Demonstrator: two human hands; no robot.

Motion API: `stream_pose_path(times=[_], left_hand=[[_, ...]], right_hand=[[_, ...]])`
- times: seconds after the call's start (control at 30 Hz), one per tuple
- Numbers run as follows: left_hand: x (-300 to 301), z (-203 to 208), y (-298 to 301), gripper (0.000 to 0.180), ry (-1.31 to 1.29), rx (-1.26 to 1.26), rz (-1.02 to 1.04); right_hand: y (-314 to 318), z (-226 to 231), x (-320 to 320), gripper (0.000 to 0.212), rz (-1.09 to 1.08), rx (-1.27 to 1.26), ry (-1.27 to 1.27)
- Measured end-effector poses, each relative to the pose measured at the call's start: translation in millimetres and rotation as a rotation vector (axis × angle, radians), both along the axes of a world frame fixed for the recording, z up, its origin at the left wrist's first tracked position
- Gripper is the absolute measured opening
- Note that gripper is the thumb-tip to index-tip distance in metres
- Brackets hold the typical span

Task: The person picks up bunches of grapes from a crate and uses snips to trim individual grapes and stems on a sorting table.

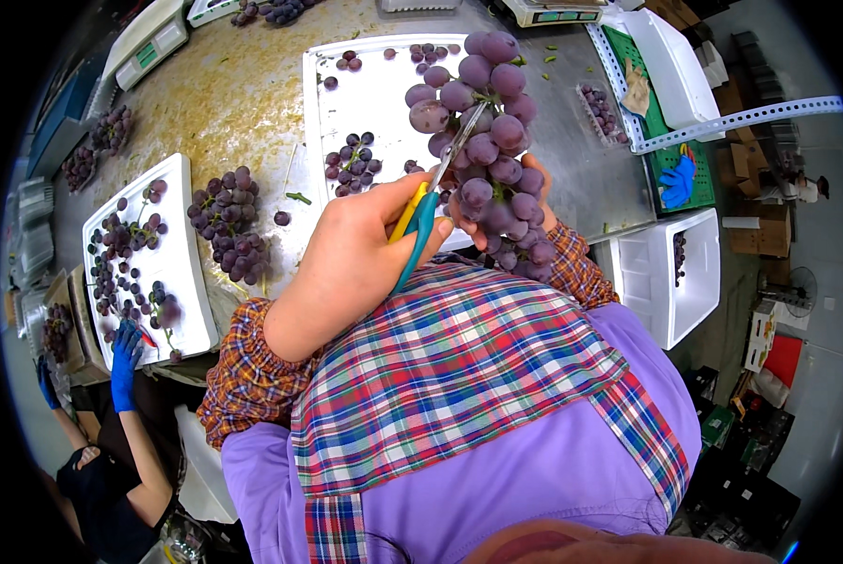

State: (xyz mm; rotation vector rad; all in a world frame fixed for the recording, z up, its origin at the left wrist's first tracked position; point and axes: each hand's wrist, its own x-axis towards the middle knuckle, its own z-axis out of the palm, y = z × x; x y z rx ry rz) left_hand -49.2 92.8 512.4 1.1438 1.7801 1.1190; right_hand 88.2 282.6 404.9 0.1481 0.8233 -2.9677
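Note:
In my left hand (355,249) is a pair of scissors (422,221) with yellow and teal handles. Their metal blades reach up into a large bunch of purple grapes (482,150), the tips lying near the green stem at its upper part. My right hand (545,183) supports that bunch from behind and below, with most of its fingers hidden by the fruit. Underneath lies a white tray (332,122), on which small clusters (353,164) and loose grapes are scattered.
Another bunch (228,221) rests on the metal table left of me. Beyond it, a co-worker's blue-gloved hand (125,352) touches a second white tray (184,254) of grapes. On my right are a white bin (642,282), a blue glove (678,179) and a clear grape punnet (600,113). Scales (149,47) stand at the back.

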Motion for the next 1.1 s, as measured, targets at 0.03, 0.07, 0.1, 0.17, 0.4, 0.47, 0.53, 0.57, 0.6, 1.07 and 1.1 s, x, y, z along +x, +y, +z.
stream_pose_path(times=[0.03,0.07,0.1,0.17,0.4,0.47,0.53,0.57,0.6,1.07,1.1], left_hand=[[1,-3,0,0.041,-0.035,0.023,0.004],[1,-6,-1,0.042,-0.071,0.047,0.008],[1,-6,-1,0.042,-0.105,0.049,0.005],[1,-7,-1,0.043,-0.174,0.055,-0.003],[-1,1,0,0.041,-0.361,0.012,-0.045],[2,-2,0,0.04,-0.478,0.086,-0.033],[1,4,1,0.039,-0.559,0.027,-0.044],[0,6,2,0.039,-0.6,-0.002,-0.05],[-1,5,2,0.038,-0.625,-0.005,-0.051],[-3,3,3,0.03,-0.612,-0.041,-0.059],[-3,2,3,0.03,-0.591,-0.039,-0.052]], right_hand=[[0,-1,0,0.093,0.002,-0.005,0.007],[1,-1,0,0.093,0.004,-0.01,0.013],[1,-2,0,0.094,0.005,-0.016,0.02],[0,-3,-1,0.095,-0.026,-0.006,0.022],[2,-5,1,0.097,-0.012,-0.004,0.038],[6,-11,0,0.098,0.023,-0.015,0.051],[6,-9,0,0.098,0.009,-0.003,0.043],[5,-6,0,0.098,-0.019,0.013,0.029],[4,-4,0,0.098,-0.045,0.026,0.015],[4,-11,1,0.079,-0.047,-0.105,0.157],[4,-11,1,0.079,-0.065,-0.065,0.149]])
